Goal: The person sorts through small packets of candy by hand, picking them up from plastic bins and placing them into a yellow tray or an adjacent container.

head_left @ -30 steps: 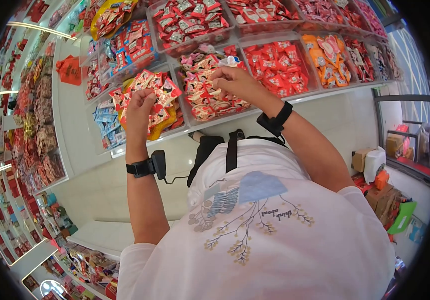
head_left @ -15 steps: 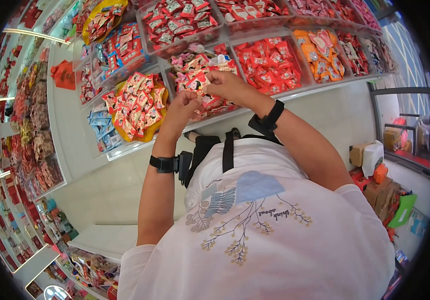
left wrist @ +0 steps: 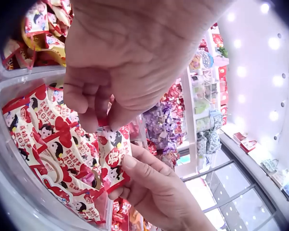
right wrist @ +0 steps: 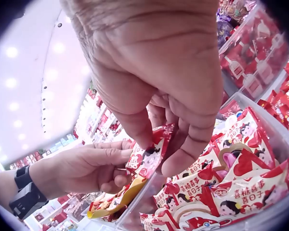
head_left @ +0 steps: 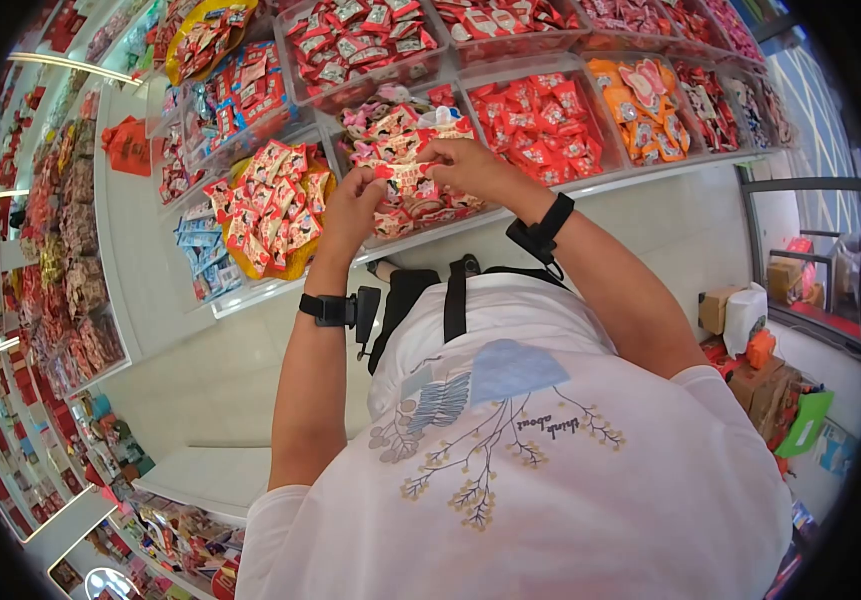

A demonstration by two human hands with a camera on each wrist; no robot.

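Both hands hold one small red-and-cream candy packet (left wrist: pixel 114 153) with a cartoon face and red print. My left hand (head_left: pixel 350 212) pinches one end between thumb and fingers, while my right hand (head_left: pixel 472 170) pinches the other. In the right wrist view the packet (right wrist: pixel 148 158) stretches between the two thumbs, right over a clear plastic bin (right wrist: pixel 149 195). Matching packets (right wrist: pixel 241 192) fill that bin, with some pink and white items at its back. To the left, a yellow dish (head_left: pixel 297 268) is heaped with more of these packets (head_left: pixel 272 205).
Blue packets (head_left: pixel 208 255) lie beside the yellow dish. Bins of red packets (head_left: pixel 540 125) and orange packets (head_left: pixel 640 110) stand to the right, with more bins behind. A red bag (head_left: pixel 130 148) sits on the white counter at left. Cardboard boxes (head_left: pixel 718 308) are on the floor at right.
My left hand has moved right from the yellow dish to meet my right hand over the bin. The packet is now held at both ends, turned level between the hands.
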